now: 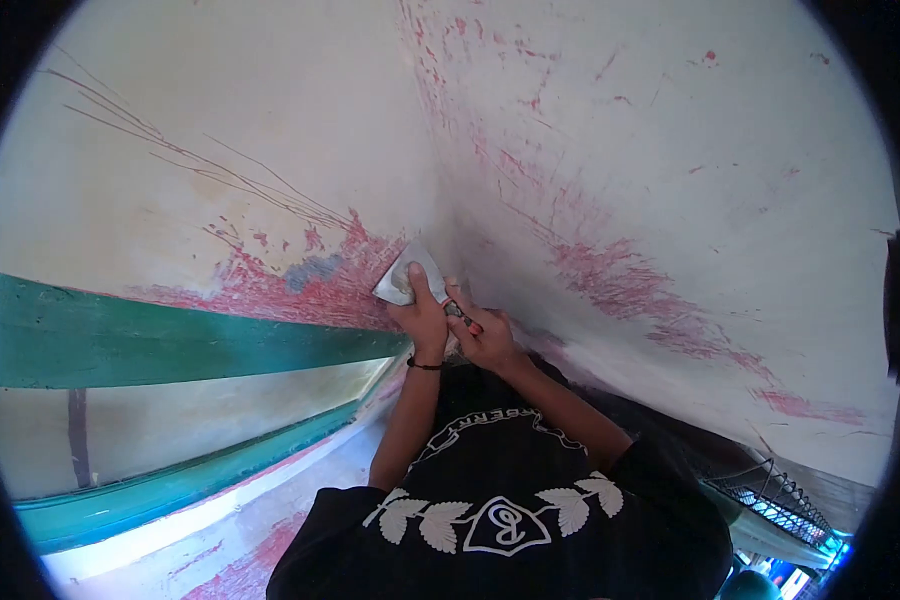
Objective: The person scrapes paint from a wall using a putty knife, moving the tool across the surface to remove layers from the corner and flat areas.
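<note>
A putty knife [398, 288] with a broad, pale, smudged blade is held against the wall near the corner, its edge beside a patch of scraped pink paint [310, 290]. My left hand [423, 322], with a dark bracelet at the wrist, pinches the blade, the thumb flat on its face and the fingers mostly hidden behind. Closed around the red and black handle [458, 313] is my right hand [488, 340], just right of the left.
Green trim [170, 335] runs along the left wall beneath the scraped patch. The right wall [730, 200] carries pink scraped streaks and is close to my right arm. A wire rack [770, 500] shows at lower right.
</note>
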A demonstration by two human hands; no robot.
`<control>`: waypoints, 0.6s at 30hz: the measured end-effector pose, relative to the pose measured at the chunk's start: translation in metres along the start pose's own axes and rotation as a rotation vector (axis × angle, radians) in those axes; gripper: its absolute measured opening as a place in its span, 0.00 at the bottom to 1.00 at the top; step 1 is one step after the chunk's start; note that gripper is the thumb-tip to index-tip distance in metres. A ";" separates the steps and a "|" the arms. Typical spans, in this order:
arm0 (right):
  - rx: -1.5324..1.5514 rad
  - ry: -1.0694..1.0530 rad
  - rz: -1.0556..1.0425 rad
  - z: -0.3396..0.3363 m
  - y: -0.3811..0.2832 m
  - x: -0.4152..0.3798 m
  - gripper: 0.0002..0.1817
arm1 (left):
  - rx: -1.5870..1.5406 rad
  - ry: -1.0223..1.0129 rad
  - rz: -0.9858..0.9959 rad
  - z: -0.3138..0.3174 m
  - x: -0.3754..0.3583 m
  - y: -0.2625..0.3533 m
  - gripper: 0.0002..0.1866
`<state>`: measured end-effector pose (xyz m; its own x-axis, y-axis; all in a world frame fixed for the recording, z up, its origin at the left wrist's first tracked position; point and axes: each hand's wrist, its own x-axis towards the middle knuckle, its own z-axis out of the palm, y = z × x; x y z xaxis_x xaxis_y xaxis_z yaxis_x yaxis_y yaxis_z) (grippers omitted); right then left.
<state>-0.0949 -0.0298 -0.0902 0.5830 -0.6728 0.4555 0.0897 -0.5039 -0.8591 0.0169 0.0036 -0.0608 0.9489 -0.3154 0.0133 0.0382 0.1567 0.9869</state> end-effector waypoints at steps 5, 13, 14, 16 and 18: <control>0.035 -0.115 0.123 -0.009 -0.009 -0.002 0.29 | -0.049 -0.133 -0.105 -0.009 0.002 0.008 0.19; -0.049 -0.066 0.044 -0.004 0.011 0.008 0.28 | 0.116 -0.083 0.018 0.003 0.009 0.007 0.20; -0.042 -0.038 0.027 -0.003 0.014 0.013 0.28 | 0.105 -0.113 0.044 0.008 0.016 0.006 0.20; -0.019 -0.021 0.036 -0.009 0.008 0.021 0.28 | 0.078 -0.106 0.055 0.015 0.017 0.005 0.20; -0.018 0.004 0.008 -0.012 0.008 0.025 0.28 | 0.068 -0.064 0.077 0.023 0.017 0.008 0.20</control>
<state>-0.0896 -0.0572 -0.0835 0.5807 -0.6786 0.4497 0.0708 -0.5082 -0.8583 0.0264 -0.0224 -0.0492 0.9260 -0.3646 0.0976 -0.0575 0.1193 0.9912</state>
